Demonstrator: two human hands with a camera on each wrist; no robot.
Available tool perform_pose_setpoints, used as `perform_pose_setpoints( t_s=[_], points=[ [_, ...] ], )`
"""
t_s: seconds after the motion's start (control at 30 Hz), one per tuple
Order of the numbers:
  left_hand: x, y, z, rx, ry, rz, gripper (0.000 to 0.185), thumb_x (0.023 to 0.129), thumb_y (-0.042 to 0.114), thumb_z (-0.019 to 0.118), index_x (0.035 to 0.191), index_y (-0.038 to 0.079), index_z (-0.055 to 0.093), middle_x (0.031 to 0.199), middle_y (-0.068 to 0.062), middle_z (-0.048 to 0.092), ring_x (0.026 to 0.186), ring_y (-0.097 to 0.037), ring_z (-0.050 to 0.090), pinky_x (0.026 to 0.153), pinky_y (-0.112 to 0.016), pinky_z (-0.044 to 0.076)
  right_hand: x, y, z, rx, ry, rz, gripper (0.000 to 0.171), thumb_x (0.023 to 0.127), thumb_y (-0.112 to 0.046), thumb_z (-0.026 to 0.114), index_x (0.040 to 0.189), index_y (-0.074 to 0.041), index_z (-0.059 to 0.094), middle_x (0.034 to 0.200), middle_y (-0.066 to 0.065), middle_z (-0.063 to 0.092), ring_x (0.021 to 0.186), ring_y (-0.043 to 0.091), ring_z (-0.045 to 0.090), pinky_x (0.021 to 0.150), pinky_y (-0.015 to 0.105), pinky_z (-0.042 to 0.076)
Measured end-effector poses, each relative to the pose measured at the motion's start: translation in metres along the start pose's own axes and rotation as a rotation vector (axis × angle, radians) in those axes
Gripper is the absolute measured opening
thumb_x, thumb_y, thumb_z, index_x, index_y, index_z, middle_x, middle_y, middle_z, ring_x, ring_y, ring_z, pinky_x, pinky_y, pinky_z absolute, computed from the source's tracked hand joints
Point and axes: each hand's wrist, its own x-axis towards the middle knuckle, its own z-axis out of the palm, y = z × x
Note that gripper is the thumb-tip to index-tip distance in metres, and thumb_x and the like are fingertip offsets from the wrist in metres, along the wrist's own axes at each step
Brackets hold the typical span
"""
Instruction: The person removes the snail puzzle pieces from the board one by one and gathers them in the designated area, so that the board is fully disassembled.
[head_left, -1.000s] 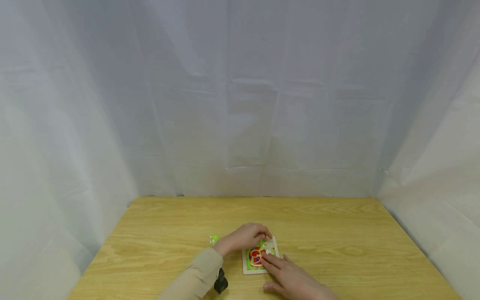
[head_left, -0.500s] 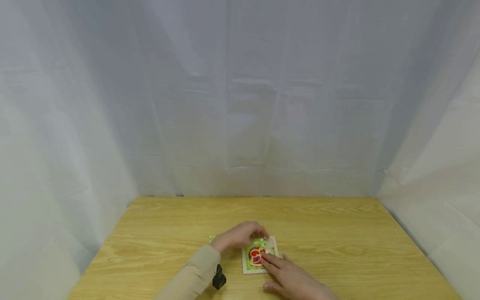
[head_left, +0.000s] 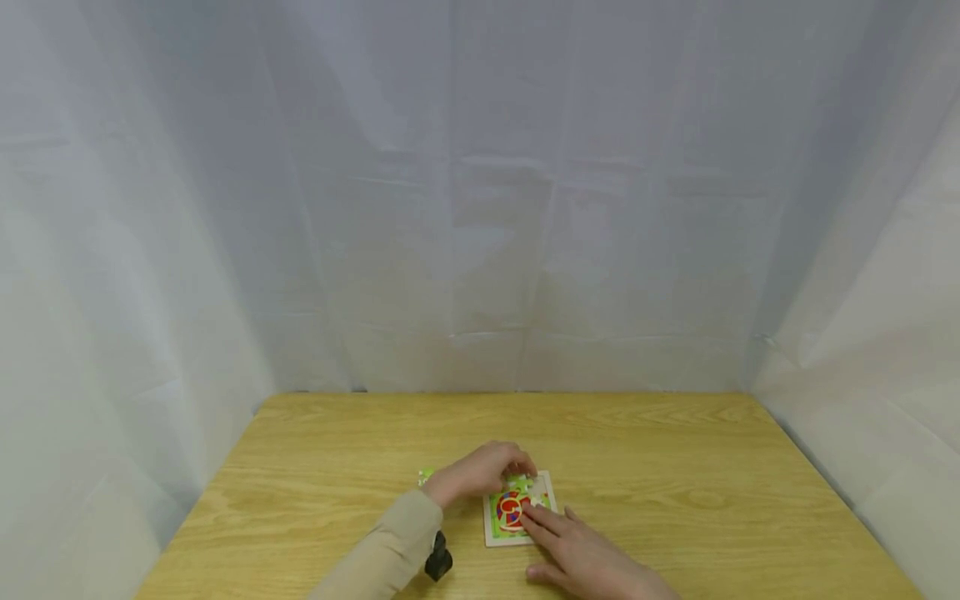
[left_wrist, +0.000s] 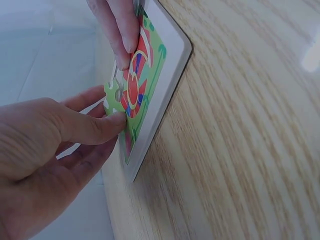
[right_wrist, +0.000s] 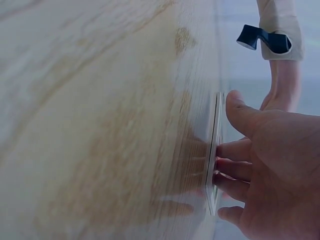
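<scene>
Your left hand (left_wrist: 55, 150) pinches a green piece (left_wrist: 114, 97) at the puzzle's (head_left: 517, 510) 11 o'clock corner; your right hand (head_left: 581, 557) presses flat on the board. Tilt it, and it could jam.

Puzzle board (head_left: 520, 518) is lying on the table (head_left: 675, 483), near its front edge. Left hand (head_left: 480, 472) is sitting over the board's far left corner; right hand (head_left: 581, 558) is resting on its near right part. A loose piece (head_left: 425, 477) is lying just left of the left hand.
</scene>
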Motion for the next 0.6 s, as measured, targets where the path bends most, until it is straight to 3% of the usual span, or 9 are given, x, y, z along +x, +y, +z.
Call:
perform_pose_setpoints(
  t_s=[0.27,0.47,0.6],
  points=[
    [-0.0026,-0.0013,0.0,-0.038,0.049,-0.011,0.04,0.073,-0.012,0.063,0.103,0.015,0.067,0.094,0.003,0.064,0.087,-0.011,0.059,0.074,-0.017,0.046,0.0001,0.0014,0.0013,-0.002,-0.002,-0.006,0.066,0.093,-0.053,0.037,0.139,-0.007,0.039,0.144,0.009,0.037,0.13,0.024,0.038,0.098,0.055,0.034],
    [-0.0055,-0.0054,-0.0004,-0.056,0.081,-0.034,0.029,0.076,-0.001,0.071,0.098,0.017,0.068,0.09,0.005,0.065,0.083,-0.009,0.06,0.07,-0.016,0.046,0.0002,0.0019,0.0006,0.014,-0.02,0.009,0.066,0.093,-0.054,0.037,0.14,-0.008,0.038,0.145,0.009,0.035,0.131,0.024,0.036,0.099,0.055,0.033],
    [-0.0069,-0.0069,-0.0011,-0.132,0.089,-0.047,0.023,0.082,0.001,0.065,0.098,0.016,0.069,0.083,0.003,0.067,0.065,-0.004,0.057,0.058,-0.015,0.044,0.0006,0.002,-0.0003,0.031,-0.036,0.018,0.066,0.092,-0.054,0.037,0.14,-0.008,0.037,0.146,0.008,0.035,0.131,0.024,0.035,0.1,0.055,0.032]
  ],
)
